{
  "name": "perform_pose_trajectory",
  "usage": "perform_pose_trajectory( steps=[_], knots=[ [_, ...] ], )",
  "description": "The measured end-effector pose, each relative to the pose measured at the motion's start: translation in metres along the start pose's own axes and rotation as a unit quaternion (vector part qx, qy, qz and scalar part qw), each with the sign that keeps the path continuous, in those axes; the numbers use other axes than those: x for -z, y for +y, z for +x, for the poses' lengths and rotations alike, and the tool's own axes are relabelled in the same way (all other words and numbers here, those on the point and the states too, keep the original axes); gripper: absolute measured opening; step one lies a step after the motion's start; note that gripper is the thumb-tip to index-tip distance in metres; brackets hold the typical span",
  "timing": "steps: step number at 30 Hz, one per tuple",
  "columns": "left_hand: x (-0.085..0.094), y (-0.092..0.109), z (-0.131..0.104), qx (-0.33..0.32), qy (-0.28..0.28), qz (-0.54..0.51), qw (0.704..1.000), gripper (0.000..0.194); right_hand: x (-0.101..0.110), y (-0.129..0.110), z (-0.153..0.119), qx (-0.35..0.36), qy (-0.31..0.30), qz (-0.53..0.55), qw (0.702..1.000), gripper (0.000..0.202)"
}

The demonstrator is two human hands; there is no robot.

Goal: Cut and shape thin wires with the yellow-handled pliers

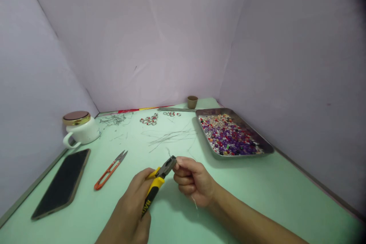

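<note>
My left hand (131, 202) is wrapped round the yellow and black handles of a pair of pliers (166, 167), whose jaws point up and to the right. At the jaw tips, my right hand (194, 179) is closed in a pinch, thumb against forefinger. A thin wire (195, 203) comes out below its curled fingers. What lies between the fingertips and the jaws is too small to make out. Beyond the pliers, several loose lengths of thin wire (171, 136) lie on the green tabletop (240, 202).
To the right stands a metal tray (270, 149) of mixed beads (234, 137). Orange thread snips (110, 171), a phone (63, 183) and a lidded white mug (84, 131) are at the left. Farther back are beaded rings (149, 119), wire scraps (114, 119) and a small brown cup (192, 102).
</note>
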State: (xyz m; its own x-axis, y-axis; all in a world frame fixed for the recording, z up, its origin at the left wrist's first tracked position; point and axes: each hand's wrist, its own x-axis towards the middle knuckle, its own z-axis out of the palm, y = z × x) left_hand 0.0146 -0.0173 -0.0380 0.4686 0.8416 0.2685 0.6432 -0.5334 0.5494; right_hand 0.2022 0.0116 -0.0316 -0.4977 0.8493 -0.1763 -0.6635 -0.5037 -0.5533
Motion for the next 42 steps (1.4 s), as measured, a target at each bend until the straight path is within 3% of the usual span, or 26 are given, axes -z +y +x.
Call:
perform_pose_trajectory(
  steps=[12,20,25,31,36,42],
  knots=[
    [-0.001,0.000,0.001,-0.003,0.021,-0.007,1.000,0.050,-0.003,0.005,-0.002,0.086,0.051,-0.078,0.992,0.019],
    [0.000,0.008,0.003,0.021,-0.007,-0.029,0.999,0.032,-0.005,0.008,-0.001,0.090,0.073,-0.116,0.986,0.020],
    [0.011,0.015,0.008,0.058,-0.074,-0.067,0.993,0.042,-0.004,0.007,0.002,0.107,0.107,-0.147,0.977,0.019],
    [0.027,0.008,0.012,0.104,-0.118,-0.031,0.987,0.060,0.000,0.005,0.007,0.182,0.222,-0.223,0.932,0.018],
    [0.025,0.011,0.009,0.108,-0.119,-0.017,0.987,0.060,0.005,0.009,0.010,0.211,0.260,-0.308,0.891,0.018],
    [0.025,0.008,0.012,0.184,-0.107,0.110,0.971,0.024,0.004,0.009,0.009,0.233,0.281,-0.391,0.845,0.020]
  ],
)
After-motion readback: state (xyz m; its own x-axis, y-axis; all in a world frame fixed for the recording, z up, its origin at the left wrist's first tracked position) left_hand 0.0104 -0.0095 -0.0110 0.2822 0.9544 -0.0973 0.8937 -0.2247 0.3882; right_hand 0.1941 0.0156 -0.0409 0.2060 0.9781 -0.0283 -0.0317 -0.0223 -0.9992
